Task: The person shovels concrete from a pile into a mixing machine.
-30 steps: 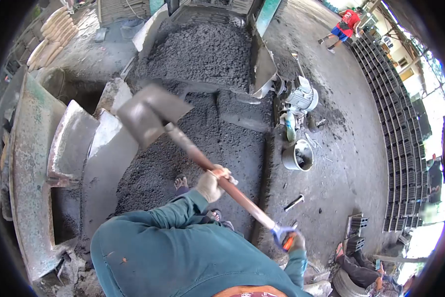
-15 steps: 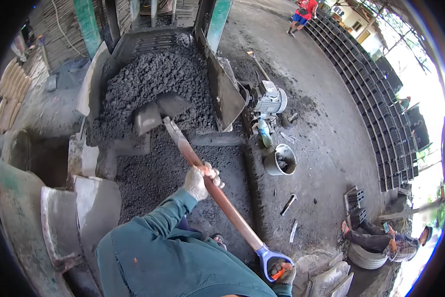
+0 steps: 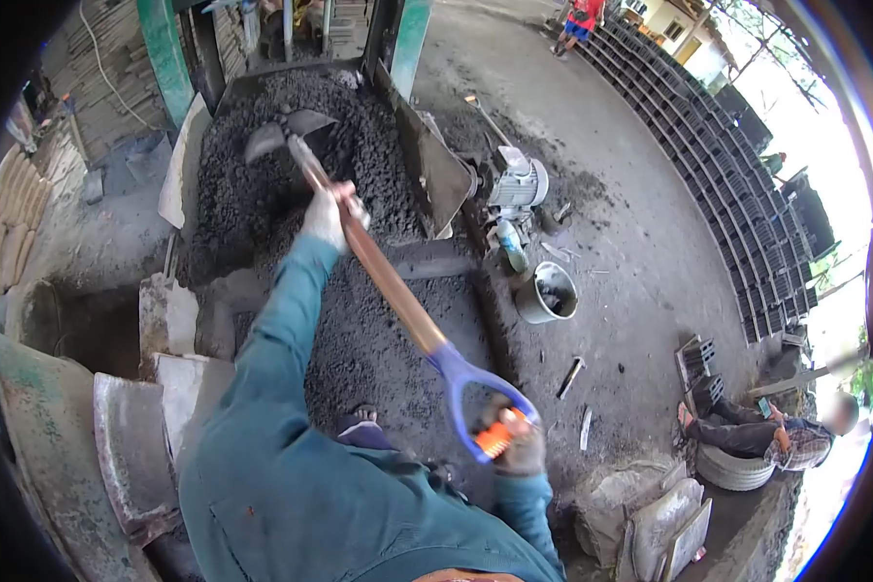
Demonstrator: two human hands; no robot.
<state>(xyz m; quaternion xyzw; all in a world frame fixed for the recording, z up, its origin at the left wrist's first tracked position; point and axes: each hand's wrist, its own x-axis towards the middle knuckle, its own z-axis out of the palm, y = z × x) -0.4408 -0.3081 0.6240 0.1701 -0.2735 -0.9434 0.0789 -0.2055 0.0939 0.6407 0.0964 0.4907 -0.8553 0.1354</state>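
A shovel [image 3: 388, 276] with a wooden shaft and a blue D-handle stretches from my body toward the dark wet mix [image 3: 305, 107]. My left hand [image 3: 328, 213], in a pale glove, is wrapped round the shaft near the blade. My right hand [image 3: 519, 446], also gloved, grips the orange bar of the D-handle. The metal blade [image 3: 286, 134] lies at the mix, its lower edge partly hidden in it. Around the mix stands an open metal hopper [image 3: 417, 160].
An electric motor [image 3: 517, 186] stands right of the hopper, with a bottle [image 3: 511, 245] and a bucket [image 3: 547, 291] beside it. A hammer [image 3: 571, 378] lies on the floor. Stacked blocks [image 3: 689, 145] line the right. One person [image 3: 766, 436] sits on a tyre [image 3: 732, 468]; another [image 3: 580, 21] stands far back.
Both hands have pushed the shovel forward, and its blade is farther into the hopper. My left arm is more outstretched, and my right hand has moved up and slightly left.
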